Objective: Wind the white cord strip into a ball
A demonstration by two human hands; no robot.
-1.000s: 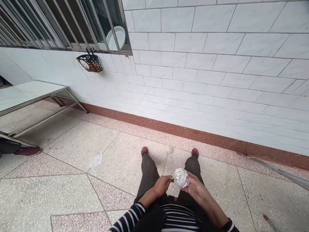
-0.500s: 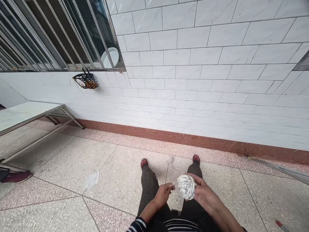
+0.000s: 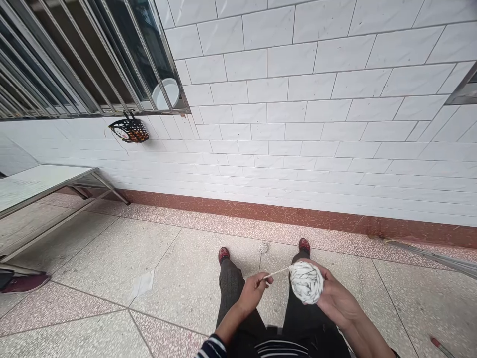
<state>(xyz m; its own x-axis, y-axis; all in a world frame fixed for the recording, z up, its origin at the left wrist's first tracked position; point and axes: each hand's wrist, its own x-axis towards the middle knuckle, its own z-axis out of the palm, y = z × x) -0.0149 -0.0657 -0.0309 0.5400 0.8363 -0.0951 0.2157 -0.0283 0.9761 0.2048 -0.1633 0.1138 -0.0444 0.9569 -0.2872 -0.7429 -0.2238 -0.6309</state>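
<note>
My right hand (image 3: 337, 297) is wrapped round the far side of a ball of white cord (image 3: 307, 282), holding it above my right thigh. A twisted strand of the cord (image 3: 278, 273) runs from the ball's left side to my left hand (image 3: 254, 292), which pinches it between thumb and fingers over my left knee. The strand looks straight and fairly taut. Another small ball of cord (image 3: 263, 247) lies on the floor between my red shoes. Parts of my right fingers are hidden behind the ball.
A glass-topped metal table (image 3: 48, 176) stands at the left, near another person's shoe (image 3: 28, 283). A white paper (image 3: 143, 283) lies on the floor. A black basket (image 3: 129, 130) hangs from the window bars. The tiled wall (image 3: 261, 164) rises ahead; a red-tipped stick (image 3: 441, 346) lies lower right.
My right hand and the ball have moved to the right, away from my left hand. The strand between them is longer. My left hand has shifted only slightly.
</note>
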